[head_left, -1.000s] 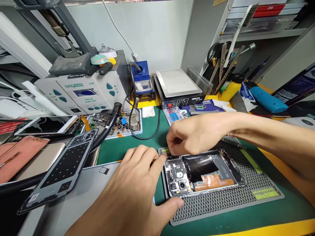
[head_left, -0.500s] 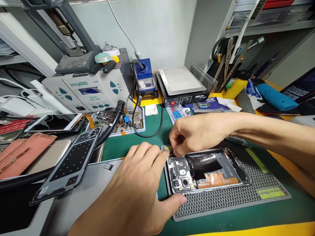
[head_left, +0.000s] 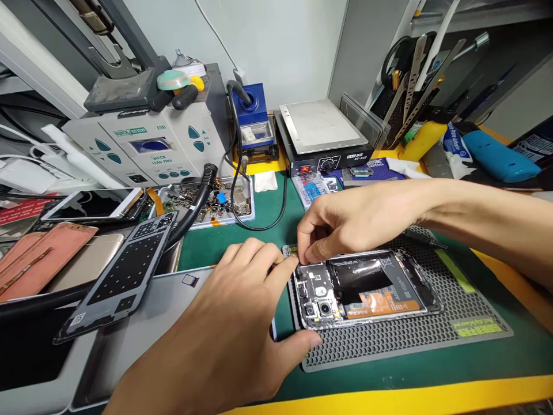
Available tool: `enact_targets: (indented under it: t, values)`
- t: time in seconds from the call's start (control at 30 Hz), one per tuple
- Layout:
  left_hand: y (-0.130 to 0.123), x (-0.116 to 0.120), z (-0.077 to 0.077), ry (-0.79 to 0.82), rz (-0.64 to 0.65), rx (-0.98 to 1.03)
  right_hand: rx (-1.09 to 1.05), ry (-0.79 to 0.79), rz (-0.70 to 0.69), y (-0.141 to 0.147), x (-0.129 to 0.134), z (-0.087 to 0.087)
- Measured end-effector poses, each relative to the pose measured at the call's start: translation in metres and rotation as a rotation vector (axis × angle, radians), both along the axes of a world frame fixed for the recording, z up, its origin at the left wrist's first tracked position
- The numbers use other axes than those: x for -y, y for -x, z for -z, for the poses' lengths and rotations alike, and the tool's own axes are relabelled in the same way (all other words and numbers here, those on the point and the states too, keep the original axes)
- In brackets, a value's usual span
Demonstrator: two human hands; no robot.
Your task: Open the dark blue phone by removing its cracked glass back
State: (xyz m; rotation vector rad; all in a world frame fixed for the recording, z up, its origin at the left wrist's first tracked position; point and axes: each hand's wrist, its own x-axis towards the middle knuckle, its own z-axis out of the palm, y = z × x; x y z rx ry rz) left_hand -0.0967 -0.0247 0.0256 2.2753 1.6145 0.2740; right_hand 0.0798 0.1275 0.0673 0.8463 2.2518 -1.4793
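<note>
Beneath everything, the green-topped bench [head_left: 207,248], with a grey perforated mat [head_left: 371,344] laid flat on it. Over the mat's left end, left hand [head_left: 250,311], thumb and index finger spread wide around the camera end of an opened phone [head_left: 367,288], no firm grip visible. At the far edge of that same end, right hand [head_left: 341,227], fingers curled into a close pinch; impossible to tell what, if anything, between the fingertips. Phone flat on the mat, innards bare: probably light and stiff, slick along the frame, fragile inside. Best held by the frame's long edges, clear of the battery [head_left: 400,280], likely easy to dent, and the orange strip [head_left: 384,305], likely easy to tear. Smallest, the camera lens [head_left: 325,308], probably quick to smudge.
</note>
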Motion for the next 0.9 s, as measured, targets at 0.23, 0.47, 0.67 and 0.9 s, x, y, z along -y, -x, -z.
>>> enact_targets:
  t: [0.23,0.47,0.67,0.9]
  values:
    - [0.001,-0.003,-0.002,0.038,-0.011,-0.003,0.066,-0.194,-0.102,0.011,-0.004,0.012]
    - [0.001,-0.002,-0.001,0.036,-0.019,-0.021,0.114,-0.286,-0.088,0.014,0.000,0.011]
    - [0.007,0.001,-0.004,0.073,-0.018,-0.007,0.072,-0.217,-0.075,0.010,-0.003,0.014]
    - [0.008,0.000,-0.013,0.097,0.040,0.017,0.115,-0.255,-0.049,0.013,0.000,0.014]
